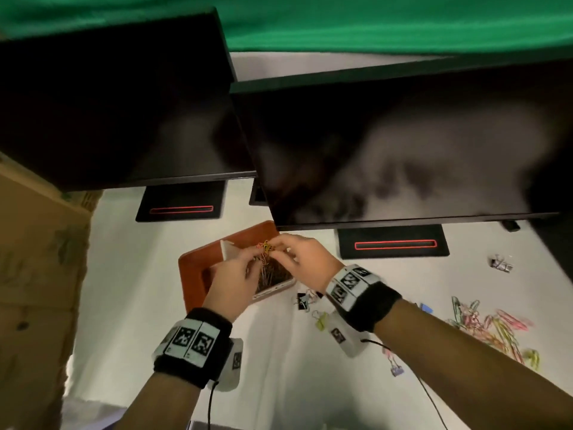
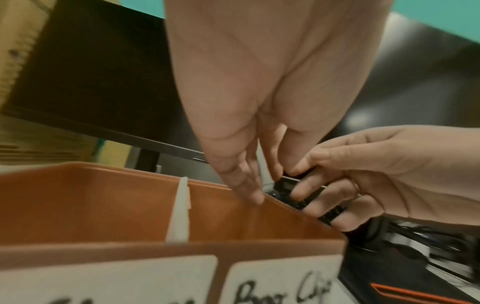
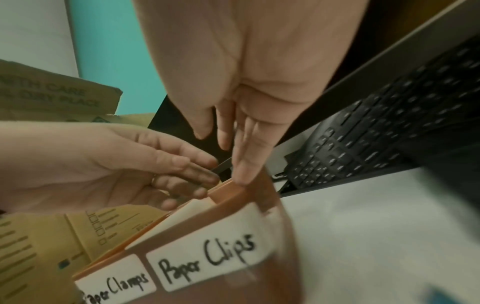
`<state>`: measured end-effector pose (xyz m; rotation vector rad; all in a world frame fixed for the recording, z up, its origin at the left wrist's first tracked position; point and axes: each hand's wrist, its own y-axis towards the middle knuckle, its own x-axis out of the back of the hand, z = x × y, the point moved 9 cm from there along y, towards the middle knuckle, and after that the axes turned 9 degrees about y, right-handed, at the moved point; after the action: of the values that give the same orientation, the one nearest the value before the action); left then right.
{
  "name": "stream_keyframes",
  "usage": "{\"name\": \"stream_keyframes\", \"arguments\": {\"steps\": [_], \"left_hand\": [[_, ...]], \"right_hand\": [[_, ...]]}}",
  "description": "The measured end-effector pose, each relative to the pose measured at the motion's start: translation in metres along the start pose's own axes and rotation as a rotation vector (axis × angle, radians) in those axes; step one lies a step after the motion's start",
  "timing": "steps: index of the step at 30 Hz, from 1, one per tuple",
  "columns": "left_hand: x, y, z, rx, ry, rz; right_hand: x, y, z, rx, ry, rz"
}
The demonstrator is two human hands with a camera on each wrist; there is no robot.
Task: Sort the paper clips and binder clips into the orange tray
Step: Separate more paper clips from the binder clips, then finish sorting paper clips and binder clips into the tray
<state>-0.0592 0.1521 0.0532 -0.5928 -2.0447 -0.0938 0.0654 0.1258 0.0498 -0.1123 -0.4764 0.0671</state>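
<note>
1. both hands are up over the orange tray (image 1: 193,268), which sits near the far middle of the tabletop (image 1: 130,274), just in front of the monitors. the left hand (image 1: 231,279) and right hand (image 1: 302,259) meet fingertip to fingertip, pinching a little tangle of coloured paper clips (image 1: 264,246) between them, right above the tray's right compartment.
2. that compartment is the one labelled "paper clips" (image 3: 207,259) and already has a heap of clips in it. the other label reads "paper clamps" (image 3: 116,288).
3. handling-wise i'd guess these are super light, thin springy wire that snags on itself, so expect them to hook together. best to pinch single loops at the rounded end and tease apart, not yank.
4. more loose clips (image 1: 486,327) are spread toward the right edge of the tabletop, with binder clips (image 1: 305,299) just beside the tray's near right corner. those are stiffer and chunkier, so grab them by the body.
</note>
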Motion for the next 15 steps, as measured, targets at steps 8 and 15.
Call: {"name": "stream_keyframes", "arguments": {"steps": [8,15], "left_hand": [[-0.098,-0.033,-0.100,-0.365,-0.041,0.301],[-0.203,-0.043,-0.164,-0.452,0.103,0.464]], "right_hand": [[0.106,-0.131,-0.135,-0.326,-0.335,-0.019],[0.116,-0.182,-0.188,-0.494,-0.327,0.131]]}}
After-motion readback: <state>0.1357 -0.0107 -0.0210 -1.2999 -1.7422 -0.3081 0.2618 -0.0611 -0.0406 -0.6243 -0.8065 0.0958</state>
